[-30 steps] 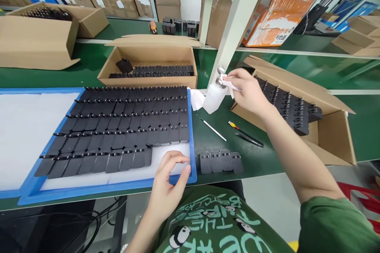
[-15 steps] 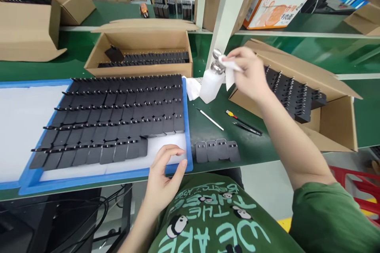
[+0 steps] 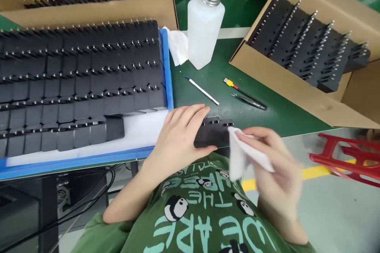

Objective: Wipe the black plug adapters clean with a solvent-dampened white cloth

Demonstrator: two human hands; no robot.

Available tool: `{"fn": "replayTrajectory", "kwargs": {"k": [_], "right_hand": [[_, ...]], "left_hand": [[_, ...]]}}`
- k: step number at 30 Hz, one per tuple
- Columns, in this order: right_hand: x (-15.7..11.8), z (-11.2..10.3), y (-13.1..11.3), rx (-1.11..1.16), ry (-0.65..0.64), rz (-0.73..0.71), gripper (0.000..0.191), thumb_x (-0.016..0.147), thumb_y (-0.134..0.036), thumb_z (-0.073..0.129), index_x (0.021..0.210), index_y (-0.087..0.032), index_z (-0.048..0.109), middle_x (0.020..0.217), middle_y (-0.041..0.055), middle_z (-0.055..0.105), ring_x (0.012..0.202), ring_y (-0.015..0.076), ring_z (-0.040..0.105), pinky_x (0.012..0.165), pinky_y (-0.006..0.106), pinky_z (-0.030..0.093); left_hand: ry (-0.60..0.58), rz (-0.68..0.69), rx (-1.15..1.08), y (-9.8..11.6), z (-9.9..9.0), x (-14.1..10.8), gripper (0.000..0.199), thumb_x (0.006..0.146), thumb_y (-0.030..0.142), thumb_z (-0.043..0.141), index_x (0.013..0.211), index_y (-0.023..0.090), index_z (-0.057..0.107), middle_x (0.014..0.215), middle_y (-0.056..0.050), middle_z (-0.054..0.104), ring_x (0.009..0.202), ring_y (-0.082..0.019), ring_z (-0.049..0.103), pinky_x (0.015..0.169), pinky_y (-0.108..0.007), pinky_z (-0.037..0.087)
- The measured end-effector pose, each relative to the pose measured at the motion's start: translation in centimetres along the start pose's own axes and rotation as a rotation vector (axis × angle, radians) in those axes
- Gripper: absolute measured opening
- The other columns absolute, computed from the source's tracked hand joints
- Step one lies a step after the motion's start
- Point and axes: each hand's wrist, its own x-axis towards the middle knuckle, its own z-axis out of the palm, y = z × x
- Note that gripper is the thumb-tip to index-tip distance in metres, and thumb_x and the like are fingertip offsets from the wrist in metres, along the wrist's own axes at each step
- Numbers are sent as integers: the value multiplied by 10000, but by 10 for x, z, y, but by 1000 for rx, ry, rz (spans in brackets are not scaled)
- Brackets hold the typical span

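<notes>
So, plugs lie between left hand and cloth in right hand.

2 wipes | 1 bottle | 2 cartons | 1 tweezers | 1 cable

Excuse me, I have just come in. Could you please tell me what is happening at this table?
A person holds a folded white wipe in the right hand, close to a short row of black plug adapters at the table edge. The left hand lies over the left part of that row. More adapters fill much of the blue-rimmed tray, and a bottle stands behind.
</notes>
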Motion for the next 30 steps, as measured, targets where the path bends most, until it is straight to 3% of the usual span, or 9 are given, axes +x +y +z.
{"fn": "replayTrajectory", "kwargs": {"k": [3,6,10,19,22,25,27,30], "right_hand": [[10,32,-3,-182,-88,-167,510,899,13,448,1361,-165,570,1166,140,612,1014,217,614,813,343,562],[12,45,-4,-407,-175,-264,464,896,8,418,1328,-67,568,1115,173,641,941,235,590,787,359,537],[7,40,-10,-572,-186,-278,445,873,9,417,1260,-42,630,1076,176,672,936,259,573,752,378,467],[9,40,-14,-600,-206,-294,417,869,29,442,1228,-31,646,1053,177,687,921,262,588,733,385,432],[5,23,-14,-414,-266,-224,422,854,51,473,1240,-38,619,1064,173,662,930,251,607,766,385,469],[6,12,-16,-216,-289,-166,458,833,66,483,1261,-51,597,1116,170,628,986,238,614,814,373,510],[10,19,-18,-226,-259,-224,437,845,43,504,1268,-22,592,1104,186,638,1000,251,614,808,380,520],[17,43,-22,-368,-237,-322,373,872,15,493,1225,17,616,1045,194,686,927,263,610,724,391,496]], "left_hand": [[-12,-12,-8,-2,8,6,431,818,235,723,1222,137,610,1190,-109,731,1070,-297,673,934,-456,509],[19,-27,-43,-4,15,7,339,814,149,649,1153,156,643,1118,-81,762,994,-264,704,864,-416,529],[39,-21,-67,-6,17,6,319,835,188,656,1152,157,644,1100,-86,767,988,-267,708,847,-416,534],[39,-37,-96,-5,19,4,329,830,152,673,1156,136,638,1130,-78,760,1015,-268,701,886,-412,533],[2,-54,-106,-5,14,1,460,807,217,761,1231,152,595,1195,-83,733,1081,-284,678,942,-424,518],[-27,-107,-156,-10,4,-8,863,767,388,836,1472,185,381,1412,-127,607,1308,-334,560,1067,-468,456],[-14,-165,-203,-15,0,-15,967,791,438,811,1546,239,241,1457,-119,574,1370,-334,518,1105,-484,421],[-1,-203,-235,-20,1,-22,885,860,345,740,1555,299,195,1348,-66,670,1309,-300,588,1132,-486,374]]}}
